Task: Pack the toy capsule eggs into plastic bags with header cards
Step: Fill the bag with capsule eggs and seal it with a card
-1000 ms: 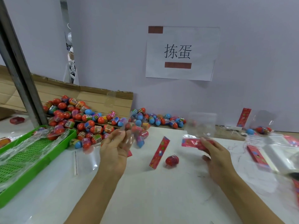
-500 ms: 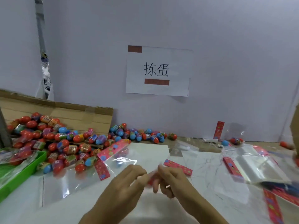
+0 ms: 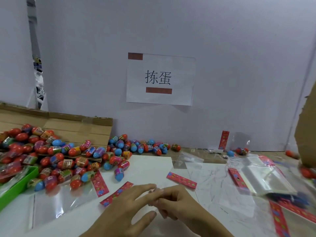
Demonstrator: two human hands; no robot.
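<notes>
My left hand (image 3: 128, 207) and my right hand (image 3: 179, 200) meet fingertip to fingertip low in the middle of the white table (image 3: 150, 166). Between the fingertips they pinch what looks like a thin clear plastic bag; most of it is hidden by the fingers. A heap of red and blue capsule eggs (image 3: 56, 156) spills from a flattened cardboard box (image 3: 77, 127) at the left. An empty clear bag (image 3: 56, 202) lies left of my hands with red header cards (image 3: 100, 183) on it. Another header card (image 3: 181, 179) lies just beyond my right hand.
A green tray (image 3: 18, 183) holding packed bags sits at the left edge. More eggs (image 3: 140, 146) line the wall. A stack of clear bags (image 3: 263, 178) and red cards (image 3: 278, 218) lie at the right, near a cardboard piece (image 3: 306, 134). A paper sign (image 3: 160, 79) hangs on the wall.
My left hand let go of a bag of eggs near the heap and came in to meet my right hand. The red card seen between the fingers half a second ago is now hidden.
</notes>
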